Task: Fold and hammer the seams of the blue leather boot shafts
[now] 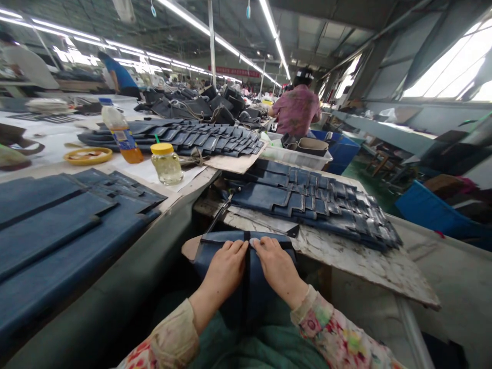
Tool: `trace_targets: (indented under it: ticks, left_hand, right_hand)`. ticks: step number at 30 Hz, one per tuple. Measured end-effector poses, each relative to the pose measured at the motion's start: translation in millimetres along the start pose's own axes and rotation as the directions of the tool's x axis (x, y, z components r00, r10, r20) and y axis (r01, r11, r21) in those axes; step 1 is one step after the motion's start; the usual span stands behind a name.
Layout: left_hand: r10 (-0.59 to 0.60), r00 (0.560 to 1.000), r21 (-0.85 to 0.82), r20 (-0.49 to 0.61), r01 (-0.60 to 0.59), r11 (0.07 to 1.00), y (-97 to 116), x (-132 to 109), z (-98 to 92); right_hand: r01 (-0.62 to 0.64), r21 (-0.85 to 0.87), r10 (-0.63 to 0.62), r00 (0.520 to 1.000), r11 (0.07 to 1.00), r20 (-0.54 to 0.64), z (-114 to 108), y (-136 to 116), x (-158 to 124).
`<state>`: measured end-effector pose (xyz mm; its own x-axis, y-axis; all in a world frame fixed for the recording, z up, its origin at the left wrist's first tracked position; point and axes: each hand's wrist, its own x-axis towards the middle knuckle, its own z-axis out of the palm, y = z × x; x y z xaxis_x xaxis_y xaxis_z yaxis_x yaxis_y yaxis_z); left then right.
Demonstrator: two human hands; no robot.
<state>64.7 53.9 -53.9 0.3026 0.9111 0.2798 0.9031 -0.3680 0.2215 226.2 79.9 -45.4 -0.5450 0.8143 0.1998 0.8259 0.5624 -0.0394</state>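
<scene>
A dark blue leather-like panel (205, 256) with a black strip (248, 292) down its middle lies in front of me, over the lap. My left hand (226, 266) is closed on the panel just left of the strip, its fingers bent and pressed together near the far edge. Mirroring it, my right hand (274, 264) grips the panel right of the strip, thumb and fingertips close to the same edge. The two hands almost meet at the strip. A tan flap (191, 248) sticks out beyond the panel's left corner. The palms and undersides of the fingers are hidden.
Overlapping blue pieces lie on the left table (49, 215) and on a worn board (369, 264) at right. A lidded jar (167, 165), a drink bottle (125, 134) and a yellow dish (87, 155) stand at left. Beyond a plastic bin (311, 160), a person (295, 113) faces away.
</scene>
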Motion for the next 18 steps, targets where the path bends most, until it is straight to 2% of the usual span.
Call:
trace_targets:
  ticks: [7, 9, 14, 18]
  left_hand:
    - [-0.013, 0.984, 0.160, 0.177, -0.015, 0.987, 3.6, 18.0, -8.9]
    - [-0.003, 0.981, 0.179, 0.193, -0.033, 0.983, 3.8, 20.8, -12.8]
    - [-0.005, 0.999, 0.139, 0.049, -0.002, 0.990, -2.0, 3.0, -8.0]
    - [-0.097, 0.991, 0.152, -0.094, 0.111, 0.982, -11.1, -19.7, 2.6]
  right_hand:
    - [0.041, -0.027, -0.039, 0.996, 0.999, 0.076, -5.1, -3.2, 12.2]
    - [0.036, 0.003, -0.036, 0.996, 0.999, 0.087, -6.2, -1.2, 16.2]
    - [0.041, 0.177, -0.047, 0.998, 0.983, 0.031, -1.5, 10.6, 16.3]
    - [0.063, 0.239, -0.045, 0.996, 0.969, -0.081, 2.8, 9.7, 9.3]
